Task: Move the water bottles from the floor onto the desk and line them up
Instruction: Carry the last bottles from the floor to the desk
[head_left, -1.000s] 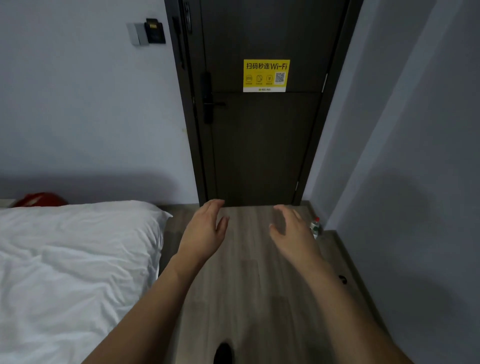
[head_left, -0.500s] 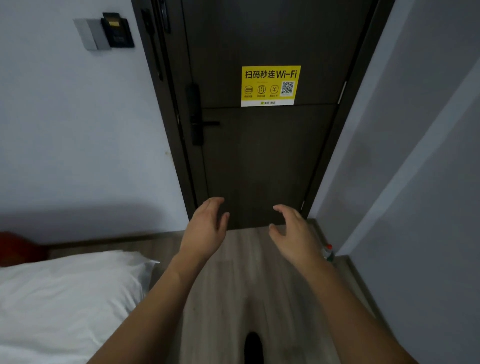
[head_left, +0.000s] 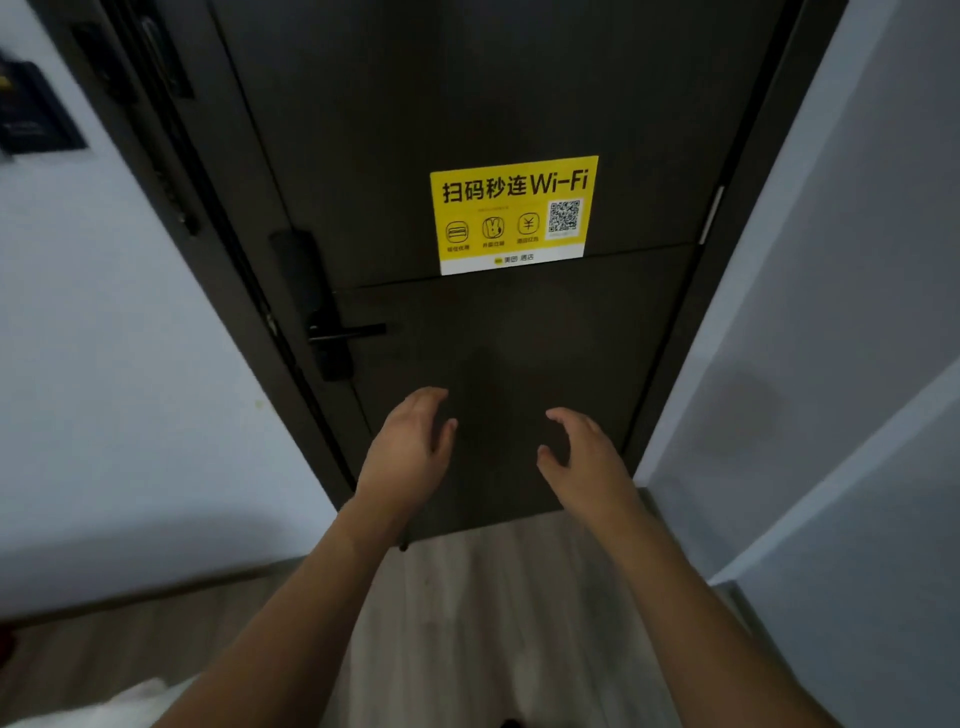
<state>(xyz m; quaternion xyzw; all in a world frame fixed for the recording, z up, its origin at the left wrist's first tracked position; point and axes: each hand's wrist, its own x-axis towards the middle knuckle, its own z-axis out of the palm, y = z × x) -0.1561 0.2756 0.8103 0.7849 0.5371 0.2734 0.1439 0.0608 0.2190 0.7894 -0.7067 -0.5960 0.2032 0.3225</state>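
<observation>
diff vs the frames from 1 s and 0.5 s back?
The view has moved toward the door, which now fills most of the frame. The bed has nearly slid out at the lower left, and the small bottle seen by the right wall is out of view. Unchanged: left hand and right hand held out in front, fingers loosely curved, holding nothing.

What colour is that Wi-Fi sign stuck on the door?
The Wi-Fi sign is bright yellow with black lettering and a white strip along its bottom, seen in the head view.
</observation>
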